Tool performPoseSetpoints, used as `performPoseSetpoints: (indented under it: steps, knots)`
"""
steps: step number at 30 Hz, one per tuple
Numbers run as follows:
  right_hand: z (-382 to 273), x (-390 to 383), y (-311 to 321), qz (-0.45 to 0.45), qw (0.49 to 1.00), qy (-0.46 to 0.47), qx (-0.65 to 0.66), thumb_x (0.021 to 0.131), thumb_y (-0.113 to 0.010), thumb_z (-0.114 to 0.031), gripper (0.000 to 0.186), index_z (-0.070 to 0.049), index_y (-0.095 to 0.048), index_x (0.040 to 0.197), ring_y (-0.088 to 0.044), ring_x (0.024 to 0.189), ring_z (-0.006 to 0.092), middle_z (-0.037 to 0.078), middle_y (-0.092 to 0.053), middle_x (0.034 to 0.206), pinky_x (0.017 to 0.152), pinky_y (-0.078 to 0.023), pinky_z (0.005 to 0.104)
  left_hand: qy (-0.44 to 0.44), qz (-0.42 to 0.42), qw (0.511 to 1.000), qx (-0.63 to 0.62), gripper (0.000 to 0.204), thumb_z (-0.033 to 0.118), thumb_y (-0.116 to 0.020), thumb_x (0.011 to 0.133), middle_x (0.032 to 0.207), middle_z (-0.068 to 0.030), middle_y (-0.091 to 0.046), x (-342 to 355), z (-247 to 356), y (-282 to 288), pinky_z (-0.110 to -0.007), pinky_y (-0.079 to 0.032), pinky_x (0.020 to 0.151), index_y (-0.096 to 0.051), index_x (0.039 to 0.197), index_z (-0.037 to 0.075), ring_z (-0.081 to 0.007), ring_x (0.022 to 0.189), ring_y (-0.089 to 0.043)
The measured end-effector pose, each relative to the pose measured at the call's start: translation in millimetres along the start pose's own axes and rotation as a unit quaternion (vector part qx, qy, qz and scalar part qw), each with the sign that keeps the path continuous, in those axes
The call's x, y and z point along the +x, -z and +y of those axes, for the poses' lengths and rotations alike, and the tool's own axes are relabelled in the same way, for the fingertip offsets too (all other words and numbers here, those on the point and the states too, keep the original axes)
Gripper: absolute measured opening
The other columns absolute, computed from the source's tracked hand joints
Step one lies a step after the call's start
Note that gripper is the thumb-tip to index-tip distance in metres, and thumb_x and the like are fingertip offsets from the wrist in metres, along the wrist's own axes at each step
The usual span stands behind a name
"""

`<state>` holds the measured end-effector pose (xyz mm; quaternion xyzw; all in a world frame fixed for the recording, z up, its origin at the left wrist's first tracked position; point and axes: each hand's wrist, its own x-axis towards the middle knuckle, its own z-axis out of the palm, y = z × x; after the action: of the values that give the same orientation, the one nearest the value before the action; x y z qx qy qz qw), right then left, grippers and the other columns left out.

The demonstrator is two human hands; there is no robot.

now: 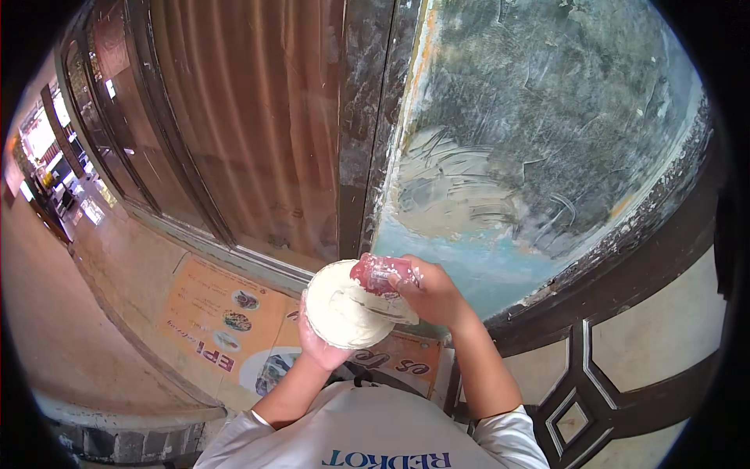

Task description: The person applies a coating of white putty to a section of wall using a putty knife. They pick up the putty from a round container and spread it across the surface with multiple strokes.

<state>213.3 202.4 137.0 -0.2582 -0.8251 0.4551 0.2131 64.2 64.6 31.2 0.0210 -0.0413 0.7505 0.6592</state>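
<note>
My left hand [323, 349] cups a round white tub [310, 319] from below and the left side, in front of my chest. Thick off-white putty [344, 311] fills the tub, with ridges on its surface. My right hand [434, 294] is closed round a putty knife by its red, putty-smeared handle [378, 273], over the tub's right side. The knife's blade [388, 308] lies at the putty, partly coated. Ahead to the right is a grey-green wall panel [547, 117], with a streaky patch of pale putty [449, 187] on its lower left.
Left of the panel stands a dark frame [362, 117] beside brown curtained glass [250, 117]. An orange printed banner [215, 305] lies on the floor beneath my hands. Dark-framed patterned panelling [609, 375] is at the lower right. A curved ledge [125, 418] sits at the lower left.
</note>
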Motion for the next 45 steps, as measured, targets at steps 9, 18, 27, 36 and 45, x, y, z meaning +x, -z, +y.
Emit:
performPoseSetpoints:
  steps: [9, 18, 27, 36, 45]
  knots:
    - [-21, 0, 33, -0.015, 0.990, -0.055, -0.130, 0.094, -0.063, -0.020, 0.019, -0.003, -0.065, 0.105, -0.070, 0.083, 0.0332, 0.020, -0.070, 0.092, 0.076, -0.052, 0.0381, -0.008, -0.015, 1.000, 0.026, 0.076, 0.062, -0.038, 0.096, 0.156, -0.0149, -0.038, 3, -1, -6, -0.058, -0.029, 0.117, -0.035, 0.153, 0.011, -0.0372, 0.141, -0.040]
    - [17, -3, -7, -0.031, 0.996, 0.026, 0.073, 0.098, -0.061, -0.015, 0.020, 0.001, -0.065, 0.110, -0.063, 0.087, 0.0132, 0.008, -0.071, 0.096, 0.080, -0.051, 0.0305, -0.007, -0.014, 1.000, 0.013, 0.072, 0.060, -0.033, 0.098, 0.156, -0.0146, -0.037, 10, -14, 5, -0.061, -0.027, 0.117, -0.035, 0.153, 0.014, -0.0378, 0.143, -0.037]
    - [-8, -2, 16, 0.120, 0.971, 0.175, -0.112, 0.094, -0.064, -0.013, 0.013, -0.002, -0.063, 0.100, -0.061, 0.062, 0.0356, 0.018, -0.062, 0.072, 0.059, -0.048, 0.0379, 0.001, 0.006, 1.000, 0.026, 0.069, 0.059, -0.033, 0.099, 0.157, -0.0146, -0.036, 12, -16, -8, -0.060, -0.027, 0.117, -0.036, 0.153, 0.015, -0.0394, 0.143, -0.036]
    - [-16, -5, 14, 0.051, 0.969, 0.178, -0.167, 0.094, -0.065, -0.014, 0.013, -0.005, -0.065, 0.103, -0.064, 0.066, 0.0351, 0.018, -0.065, 0.077, 0.060, -0.049, 0.0381, -0.012, 0.031, 0.999, 0.028, 0.069, 0.057, -0.032, 0.100, 0.156, -0.0142, -0.038, 12, -16, 5, -0.059, -0.029, 0.116, -0.038, 0.152, 0.013, -0.0380, 0.141, -0.038]
    - [-11, -5, 23, -0.018, 0.988, 0.137, -0.064, 0.097, -0.064, -0.017, 0.017, -0.002, -0.064, 0.104, -0.065, 0.068, 0.0266, 0.015, -0.068, 0.082, 0.065, -0.050, 0.0339, -0.032, 0.002, 0.997, 0.070, 0.071, 0.059, -0.035, 0.099, 0.156, -0.0146, -0.038, 9, -11, 8, -0.059, -0.029, 0.116, -0.037, 0.153, 0.013, -0.0382, 0.142, -0.038]
